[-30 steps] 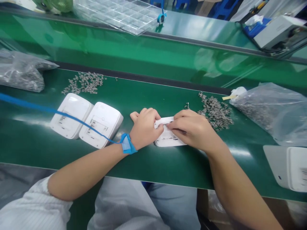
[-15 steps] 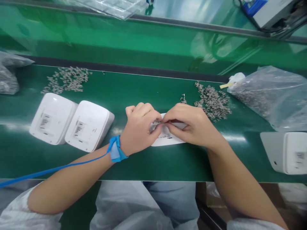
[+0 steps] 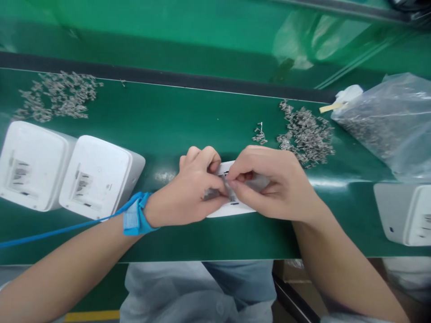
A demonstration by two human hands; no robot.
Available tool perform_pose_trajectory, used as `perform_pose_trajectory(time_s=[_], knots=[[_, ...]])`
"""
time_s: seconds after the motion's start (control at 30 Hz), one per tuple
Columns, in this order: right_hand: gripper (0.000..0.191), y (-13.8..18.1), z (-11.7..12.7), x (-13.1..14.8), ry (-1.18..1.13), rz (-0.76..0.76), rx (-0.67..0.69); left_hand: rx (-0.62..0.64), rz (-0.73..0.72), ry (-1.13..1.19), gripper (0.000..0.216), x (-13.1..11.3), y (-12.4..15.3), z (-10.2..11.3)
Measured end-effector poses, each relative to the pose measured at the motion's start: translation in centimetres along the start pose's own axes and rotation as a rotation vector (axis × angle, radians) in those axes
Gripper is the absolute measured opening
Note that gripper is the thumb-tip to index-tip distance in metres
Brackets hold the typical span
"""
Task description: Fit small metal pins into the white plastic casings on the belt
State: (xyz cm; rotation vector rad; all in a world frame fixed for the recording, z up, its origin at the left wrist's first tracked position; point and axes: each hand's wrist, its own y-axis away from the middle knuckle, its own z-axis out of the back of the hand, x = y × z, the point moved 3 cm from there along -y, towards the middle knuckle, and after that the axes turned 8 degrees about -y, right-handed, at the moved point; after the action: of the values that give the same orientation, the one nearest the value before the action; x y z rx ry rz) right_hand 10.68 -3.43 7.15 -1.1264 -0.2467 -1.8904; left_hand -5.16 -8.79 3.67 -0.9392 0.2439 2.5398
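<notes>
A white plastic housing (image 3: 232,210) lies on the green bench in front of me, mostly covered by my hands, with a recess and small dark slots showing between them. My left hand (image 3: 191,190) wears a blue wrist strap and grips the housing from the left, thumb and curled fingers at the recess. Over the same recess, my right hand (image 3: 276,184) pinches thumb and forefinger together; what sits between the tips is too small to make out. A few small metal springs (image 3: 260,134) lie just beyond my right hand, beside a larger pile of metal springs (image 3: 306,134).
Two white housings (image 3: 97,175) stand together at left, their recesses facing up. Behind them is another spring pile (image 3: 60,96). A clear plastic bag (image 3: 380,125) of springs lies at right, with another white housing (image 3: 393,211) nearer me. A blue cord (image 3: 50,237) trails left from the strap.
The view has tilted down and come closer. My left thumb and forefinger have drawn a little apart from my right fingertips, which stay pinched over the recess.
</notes>
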Motion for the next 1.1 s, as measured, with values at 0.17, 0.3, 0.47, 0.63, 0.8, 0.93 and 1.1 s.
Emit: perform_pose_trajectory(time_s=[0.17,0.3,0.47,0.63,0.8,0.93,1.1], knots=[[0.013,-0.03,-0.33,0.03,-0.018,-0.002,0.01,0.007,0.004,0.01,0.021,0.08,-0.09,-0.03],[0.015,-0.03,-0.44,0.07,-0.012,-0.006,0.028,0.025,0.011,0.006,0.019,0.12,-0.08,0.0],[0.016,-0.05,-0.54,0.21,0.0,-0.016,0.049,0.024,0.016,-0.002,0.018,0.04,-0.01,0.11],[0.017,-0.09,-0.57,0.25,0.008,-0.023,0.052,0.041,0.009,-0.018,0.019,-0.01,-0.09,0.14],[0.016,-0.09,-0.51,0.24,-0.008,-0.031,0.05,0.047,0.035,-0.032,0.019,-0.13,-0.12,0.11],[0.015,-0.09,-0.54,0.24,-0.001,-0.024,0.034,0.034,0.087,-0.021,0.021,-0.4,-0.09,-0.01],[0.015,-0.15,-0.64,0.24,-0.006,-0.029,0.043,-0.001,0.147,-0.018,0.022,-0.76,-0.03,-0.26]])
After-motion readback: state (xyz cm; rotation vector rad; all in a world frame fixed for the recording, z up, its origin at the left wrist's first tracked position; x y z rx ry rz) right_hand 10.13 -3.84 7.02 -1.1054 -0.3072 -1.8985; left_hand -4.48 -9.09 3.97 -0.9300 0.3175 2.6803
